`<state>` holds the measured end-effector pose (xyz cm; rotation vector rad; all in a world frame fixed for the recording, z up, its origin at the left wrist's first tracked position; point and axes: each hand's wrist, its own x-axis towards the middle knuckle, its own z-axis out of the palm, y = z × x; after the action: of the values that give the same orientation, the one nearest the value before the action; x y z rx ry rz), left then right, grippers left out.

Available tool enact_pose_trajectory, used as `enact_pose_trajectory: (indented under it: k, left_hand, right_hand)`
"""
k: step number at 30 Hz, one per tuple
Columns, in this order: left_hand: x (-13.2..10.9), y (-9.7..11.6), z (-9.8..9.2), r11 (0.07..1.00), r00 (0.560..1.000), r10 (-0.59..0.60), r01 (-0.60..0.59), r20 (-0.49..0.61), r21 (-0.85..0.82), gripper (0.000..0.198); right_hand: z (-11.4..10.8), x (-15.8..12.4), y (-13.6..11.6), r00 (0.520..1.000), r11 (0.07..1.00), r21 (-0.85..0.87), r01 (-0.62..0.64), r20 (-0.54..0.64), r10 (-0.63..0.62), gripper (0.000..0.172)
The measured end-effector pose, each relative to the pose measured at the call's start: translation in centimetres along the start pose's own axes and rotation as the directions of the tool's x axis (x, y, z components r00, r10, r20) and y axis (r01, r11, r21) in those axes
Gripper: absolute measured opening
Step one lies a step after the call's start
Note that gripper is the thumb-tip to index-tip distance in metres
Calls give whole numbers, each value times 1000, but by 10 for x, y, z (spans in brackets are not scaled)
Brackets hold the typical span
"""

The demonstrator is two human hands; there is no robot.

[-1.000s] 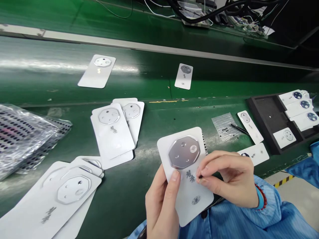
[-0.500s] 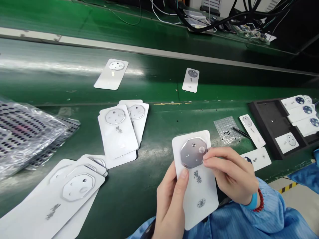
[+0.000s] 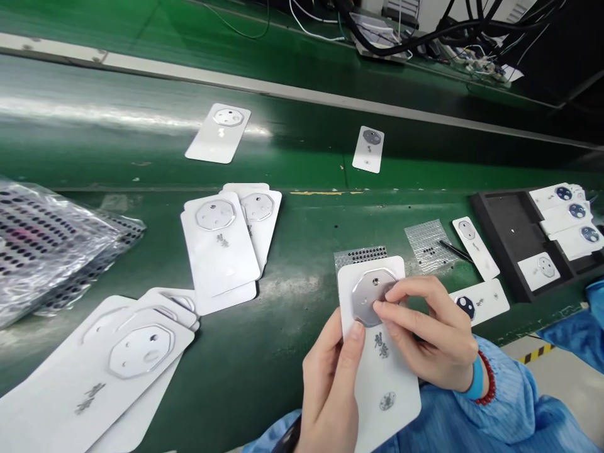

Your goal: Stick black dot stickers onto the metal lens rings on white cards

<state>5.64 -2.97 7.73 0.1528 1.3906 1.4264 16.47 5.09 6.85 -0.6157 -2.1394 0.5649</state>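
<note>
My left hand point(image 3: 333, 377) grips a white phone-back-shaped panel point(image 3: 395, 377) by its left side, thumb on top. The panel has a grey octagonal plate point(image 3: 365, 292) with small holes, dark characters and a round emblem. My right hand point(image 3: 436, 340) is in a pinch over the octagon's right part, fingertips touching or very close to it. Anything between those fingertips is too small or hidden to make out. Just behind the panel's top edge, partly covered, lies a clear sheet with rows of black dots point(image 3: 370, 253).
Stacked white panels lie at left point(image 3: 219, 251) and front left point(image 3: 94, 377). Single panels sit farther back point(image 3: 219, 141) point(image 3: 368, 157). A dotted plastic bag point(image 3: 56, 245) is far left. At right are a dot sheet point(image 3: 427, 239), black pen-like tool point(image 3: 455, 251) and black tray point(image 3: 507, 220).
My right fingertips have moved left and inward over the octagon. The held panel has shifted slightly right and down in view, and the dotted sheet behind it now shows.
</note>
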Motion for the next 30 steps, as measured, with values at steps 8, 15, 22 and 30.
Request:
enact_pose_trajectory:
  k: [8,15,22,30]
  left_hand:
    - [-1,1,-2,998,999,-48,48,4,-29,37]
    - [-6,3,1,990,993,-118,115,-26,-87,44]
    - [-9,-1,3,991,994,-101,96,-47,-90,43]
    - [-11,-21,-7,993,986,59,-43,-156,106,40]
  right_hand:
    - [-5,-3,2,997,988,135,-72,14,71,42]
    - [-8,-5,-2,961,920,289,-263,-6,276,37]
    - [-3,-4,-7,876,744,473,-472,157,457,36]
    - [3,-1,-11,821,567,631,-529,214,529,29]
